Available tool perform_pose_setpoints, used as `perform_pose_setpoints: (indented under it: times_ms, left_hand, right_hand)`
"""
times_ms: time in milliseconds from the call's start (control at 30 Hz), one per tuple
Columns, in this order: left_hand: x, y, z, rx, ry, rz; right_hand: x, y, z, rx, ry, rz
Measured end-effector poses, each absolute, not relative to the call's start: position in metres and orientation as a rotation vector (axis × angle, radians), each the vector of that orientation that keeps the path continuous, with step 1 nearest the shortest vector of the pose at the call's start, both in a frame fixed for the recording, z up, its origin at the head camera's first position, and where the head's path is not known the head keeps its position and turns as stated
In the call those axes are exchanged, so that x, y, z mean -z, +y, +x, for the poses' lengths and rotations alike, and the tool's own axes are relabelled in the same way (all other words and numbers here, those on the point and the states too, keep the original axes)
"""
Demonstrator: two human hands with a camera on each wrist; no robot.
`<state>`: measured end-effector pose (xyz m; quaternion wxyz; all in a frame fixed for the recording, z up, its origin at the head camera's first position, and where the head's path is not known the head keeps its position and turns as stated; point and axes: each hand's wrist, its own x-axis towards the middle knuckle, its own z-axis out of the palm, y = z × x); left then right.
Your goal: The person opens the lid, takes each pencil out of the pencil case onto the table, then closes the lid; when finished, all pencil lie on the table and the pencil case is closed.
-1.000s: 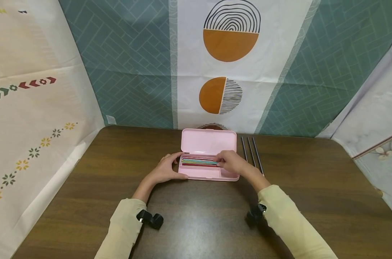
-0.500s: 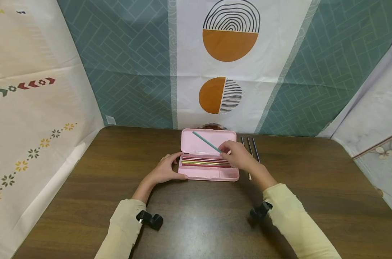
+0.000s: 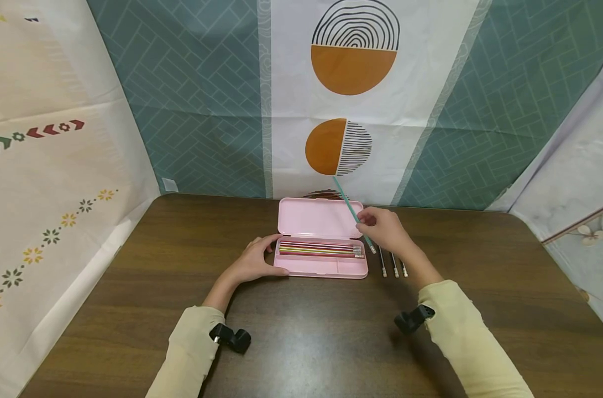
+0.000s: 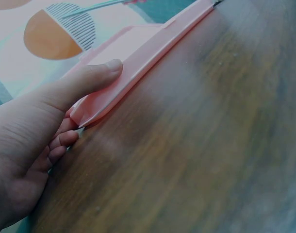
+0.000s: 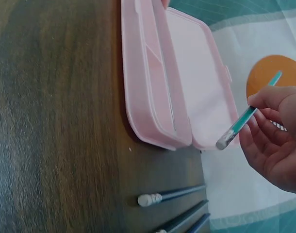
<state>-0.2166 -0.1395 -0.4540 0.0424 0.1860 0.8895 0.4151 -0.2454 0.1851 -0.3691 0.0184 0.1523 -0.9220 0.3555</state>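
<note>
A pink pencil case (image 3: 306, 267) lies on the table with its lid raised against the back. Several pencils (image 3: 316, 249) in red, yellow and other colors fill its long rear compartment. My left hand (image 3: 253, 260) grips the case's left end, its thumb (image 4: 106, 73) on the front wall and fingers round the corner. Between thumb and fingers, my right hand (image 3: 387, 229) pinches a teal pencil (image 3: 350, 205) above the case's right side. The right wrist view shows that pencil's eraser end (image 5: 225, 141) pointing down toward the table.
Three dark pencils (image 3: 383, 264) lie side by side on the wooden table (image 3: 306, 331), just right of the case. Behind the table's far edge hangs a patterned cloth (image 3: 211, 110). Pale cloths (image 3: 47, 193) hang at both sides.
My right hand has lifted the teal pencil out of the case and carried it right, turning it steeper, toward the dark pencils. The left hand stays at the case.
</note>
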Motion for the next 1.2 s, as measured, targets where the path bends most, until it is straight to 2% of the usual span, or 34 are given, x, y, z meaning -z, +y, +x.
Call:
perform_pose_setpoints:
  times_ms: [533,1200]
  left_hand:
    - [0.453,-0.14,-0.217,-1.256,2.718,0.573]
    - [0.453,-0.14,-0.217,-1.259,2.709,0.553]
  right_hand:
    - [0.371,0.226,-0.245,-0.968,-2.82,0.275]
    - [0.396,0.269,-0.235,-0.915,-2.979,0.135]
